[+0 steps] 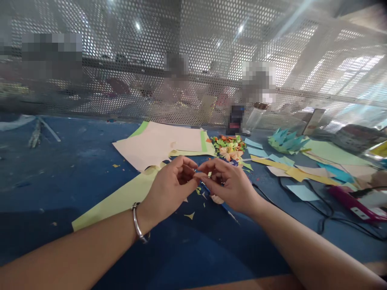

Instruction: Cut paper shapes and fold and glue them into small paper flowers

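Observation:
My left hand, with a silver bangle on its wrist, meets my right hand over the middle of the table. Thumb and forefinger are pinched on both, tips touching or nearly so. Whatever sits between the fingertips is too small or hidden to name. Beneath my right hand a thin blue stick-like tool lies slantwise. Small paper scraps are scattered below the fingers. Just beyond my hands is a pile of green, orange and yellow paper pieces, with a pale peach paper flower at its near side.
Pale pink sheets and a yellow-green sheet lie to the left. On the right are a blue paper flower, coloured strips, black cables and a magenta power strip. A perforated metal screen rises behind the table.

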